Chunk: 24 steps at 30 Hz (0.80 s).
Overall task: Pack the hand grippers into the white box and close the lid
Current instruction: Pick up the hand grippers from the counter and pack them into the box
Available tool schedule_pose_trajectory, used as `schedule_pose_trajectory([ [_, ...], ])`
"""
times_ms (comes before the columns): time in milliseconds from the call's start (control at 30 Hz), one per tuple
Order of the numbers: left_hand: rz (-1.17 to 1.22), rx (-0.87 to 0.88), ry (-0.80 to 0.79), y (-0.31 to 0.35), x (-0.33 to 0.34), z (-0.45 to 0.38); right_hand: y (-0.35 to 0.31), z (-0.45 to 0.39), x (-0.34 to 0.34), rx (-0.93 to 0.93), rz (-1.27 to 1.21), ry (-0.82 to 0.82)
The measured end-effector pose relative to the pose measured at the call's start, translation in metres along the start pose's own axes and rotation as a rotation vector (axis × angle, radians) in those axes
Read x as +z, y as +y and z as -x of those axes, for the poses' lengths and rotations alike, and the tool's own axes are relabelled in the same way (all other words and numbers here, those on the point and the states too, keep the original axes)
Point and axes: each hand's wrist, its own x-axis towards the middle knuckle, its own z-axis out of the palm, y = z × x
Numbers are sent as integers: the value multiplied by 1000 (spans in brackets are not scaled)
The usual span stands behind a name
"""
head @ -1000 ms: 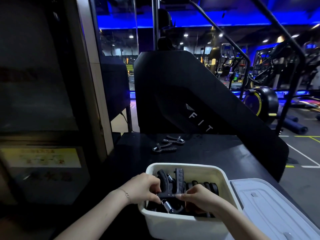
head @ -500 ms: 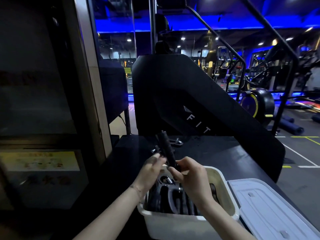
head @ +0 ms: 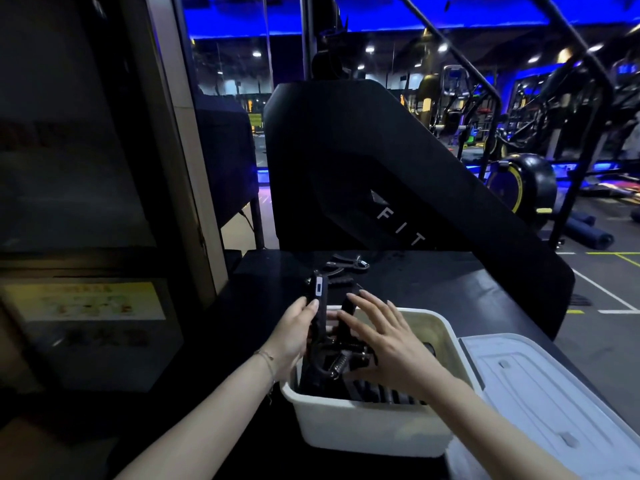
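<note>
Step in hand: I'm seating one hand gripper [head: 329,337] into the white box [head: 363,434]; it stands handles-up over the box's left end, spring end down among the grippers already packed there.
Left hand [head: 294,336]: my fingers curl round the left handle, thumb on its face; that's the hold doing the steering.
Right hand [head: 384,337]: fingers straight and spread, resting flat against the right handle; holding nothing, just guiding.
How to do it well: I judge it best to tip the handles down so it lies in line with the row beneath; press with the flat palm, not a pinch; keep it below the rim so the lid can sit.
Left to pack: two more grippers [head: 341,270] lie on the black table [head: 450,282], beyond the box.
Lid [head: 540,393]: off, lying just right of the box.
</note>
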Motion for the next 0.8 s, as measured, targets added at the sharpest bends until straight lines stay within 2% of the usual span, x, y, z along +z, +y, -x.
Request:
schedule_pose_trajectory([
  [167, -3, -106, -127, -10, -3, 0, 15, 4, -10, 6, -18, -192],
  [233, -49, -133, -134, -14, -5, -2, 15, 3, -12, 6, -49, -219],
  [433, -741, 51, -76, -21, -17, -10, 16, 3, -4, 87, -142, -378],
  [600, -948, 160, -71, -27, -19, -10, 18, 1, 8, 156, -327, -414],
  [700, -1025, 251, -90, -31, -19, -15, 15, 1, 13, 120, -382, -457],
  [800, -1157, 239, -125, -37, -20, -19, 13, 0, 14, 93, -406, -503],
])
